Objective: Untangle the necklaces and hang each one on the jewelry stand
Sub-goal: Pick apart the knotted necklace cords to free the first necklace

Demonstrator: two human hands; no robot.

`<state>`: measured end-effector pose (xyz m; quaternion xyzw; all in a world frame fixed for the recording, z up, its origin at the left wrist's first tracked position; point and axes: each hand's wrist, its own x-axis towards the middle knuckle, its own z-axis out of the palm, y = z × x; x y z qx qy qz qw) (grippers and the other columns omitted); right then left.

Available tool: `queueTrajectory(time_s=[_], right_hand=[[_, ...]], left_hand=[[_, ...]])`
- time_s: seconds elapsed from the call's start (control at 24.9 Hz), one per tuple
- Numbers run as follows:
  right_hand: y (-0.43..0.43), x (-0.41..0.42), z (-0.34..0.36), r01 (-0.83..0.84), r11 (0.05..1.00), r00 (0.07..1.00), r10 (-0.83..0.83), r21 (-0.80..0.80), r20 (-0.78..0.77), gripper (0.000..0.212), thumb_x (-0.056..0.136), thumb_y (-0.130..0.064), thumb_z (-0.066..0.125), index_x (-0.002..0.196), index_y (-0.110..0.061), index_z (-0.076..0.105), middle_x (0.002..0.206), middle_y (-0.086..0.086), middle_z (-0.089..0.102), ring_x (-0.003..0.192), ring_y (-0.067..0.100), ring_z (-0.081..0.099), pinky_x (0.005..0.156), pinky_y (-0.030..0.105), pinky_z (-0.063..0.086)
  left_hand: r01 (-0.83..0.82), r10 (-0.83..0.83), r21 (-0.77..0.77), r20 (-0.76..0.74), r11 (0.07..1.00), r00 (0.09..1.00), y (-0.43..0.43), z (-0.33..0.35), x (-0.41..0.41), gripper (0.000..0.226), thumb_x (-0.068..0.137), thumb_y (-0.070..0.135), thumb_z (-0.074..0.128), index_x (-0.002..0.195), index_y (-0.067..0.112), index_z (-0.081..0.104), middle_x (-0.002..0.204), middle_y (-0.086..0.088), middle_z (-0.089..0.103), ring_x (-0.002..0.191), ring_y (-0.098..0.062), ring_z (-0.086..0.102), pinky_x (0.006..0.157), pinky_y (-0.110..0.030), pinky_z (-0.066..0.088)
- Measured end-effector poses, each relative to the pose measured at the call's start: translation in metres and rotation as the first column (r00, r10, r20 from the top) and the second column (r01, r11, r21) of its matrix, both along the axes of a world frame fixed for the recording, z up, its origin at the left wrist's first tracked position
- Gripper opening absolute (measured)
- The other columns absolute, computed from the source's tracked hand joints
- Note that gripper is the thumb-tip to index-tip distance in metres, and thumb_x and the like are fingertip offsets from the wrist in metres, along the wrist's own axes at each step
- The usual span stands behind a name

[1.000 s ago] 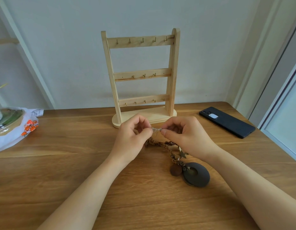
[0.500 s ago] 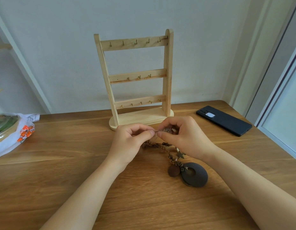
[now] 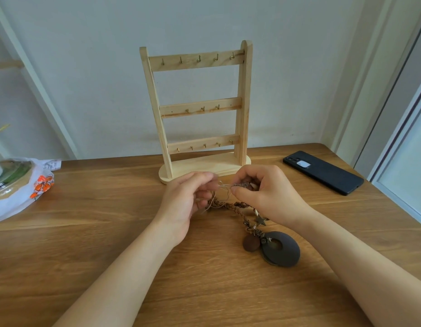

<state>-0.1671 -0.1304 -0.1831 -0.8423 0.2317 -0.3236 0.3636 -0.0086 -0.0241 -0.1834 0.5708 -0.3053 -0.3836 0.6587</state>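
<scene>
Necklaces (image 3: 240,214) in a tangle, centre frame, down on the table (image 3: 110,232), just in front of the jewelry stand (image 3: 243,102). Left hand (image 3: 185,204) pinching thin pale strands, right hand (image 3: 263,194) pinching the knotted clump, thread stretched between them. Braided brown cord (image 3: 228,205) trailing lower right to a dark disc pendant (image 3: 285,253), flat on the wood. Black phone (image 3: 322,172) at right, plastic bag (image 3: 20,194) far left.
</scene>
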Motion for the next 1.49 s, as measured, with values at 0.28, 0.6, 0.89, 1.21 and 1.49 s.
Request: queueTrajectory(time_s=[0.28, 0.6, 0.89, 1.21, 1.49], right_hand=[[0.002, 0.000, 0.000, -0.004, 1.000, 1.000, 0.003, -0.020, -0.023, 0.005, 0.087, -0.014, 0.074, 0.084, -0.019, 0.073, 0.067, 0.010, 0.068, 0.057, 0.021, 0.060, 0.054, 0.023, 0.046], [0.000, 0.000, 0.000, 0.045, 0.998, 0.998, -0.047, -0.037, -0.046, 0.008, 0.087, -0.011, 0.073, 0.083, -0.018, 0.072, 0.062, 0.007, 0.064, 0.051, 0.006, 0.049, 0.052, 0.014, 0.041], [0.001, 0.001, -0.001, 0.039, 0.997, 0.997, -0.043, -0.062, -0.067, 0.006, 0.087, -0.013, 0.075, 0.084, -0.018, 0.073, 0.063, 0.002, 0.065, 0.052, 0.003, 0.052, 0.052, 0.015, 0.042], [-0.003, 0.001, 0.003, 0.088, 0.988, 0.996, -0.082, 0.126, -0.046, 0.008, 0.087, -0.016, 0.076, 0.079, -0.015, 0.074, 0.062, 0.000, 0.061, 0.055, 0.005, 0.048, 0.053, 0.017, 0.040], [0.001, 0.000, 0.006, 0.053, 0.969, 0.998, -0.056, 0.240, 0.004, 0.010, 0.093, -0.021, 0.071, 0.087, -0.013, 0.072, 0.071, 0.011, 0.064, 0.059, 0.010, 0.048, 0.058, 0.022, 0.042]], left_hand=[[-0.020, 0.012, 0.032, 0.223, 0.999, 0.975, 0.002, -0.002, 0.001, 0.010, 0.092, 0.018, 0.070, 0.091, 0.014, 0.079, 0.081, 0.000, 0.076, 0.075, -0.010, 0.065, 0.067, -0.025, 0.050], [0.039, -0.050, 0.047, 0.250, 0.998, 0.967, 0.004, 0.000, 0.003, 0.011, 0.091, 0.028, 0.069, 0.093, 0.022, 0.078, 0.080, 0.006, 0.069, 0.077, -0.008, 0.061, 0.069, -0.024, 0.048], [0.197, -0.200, 0.037, 0.115, 0.980, 0.973, 0.001, 0.000, 0.002, 0.021, 0.087, 0.020, 0.058, 0.069, 0.023, 0.068, 0.073, 0.005, 0.055, 0.073, -0.010, 0.052, 0.065, -0.025, 0.041], [-0.019, -0.066, -0.193, -0.422, 0.981, 0.904, 0.005, 0.004, 0.028, 0.020, 0.076, 0.024, 0.054, 0.059, 0.019, 0.044, 0.074, 0.001, 0.047, 0.075, -0.017, 0.045, 0.075, -0.031, 0.039], [-0.044, -0.124, -0.301, -0.515, 0.953, 0.848, 0.006, 0.011, 0.030, 0.009, 0.093, 0.021, 0.056, 0.085, 0.016, 0.057, 0.079, 0.002, 0.056, 0.075, -0.014, 0.058, 0.076, -0.029, 0.045]])
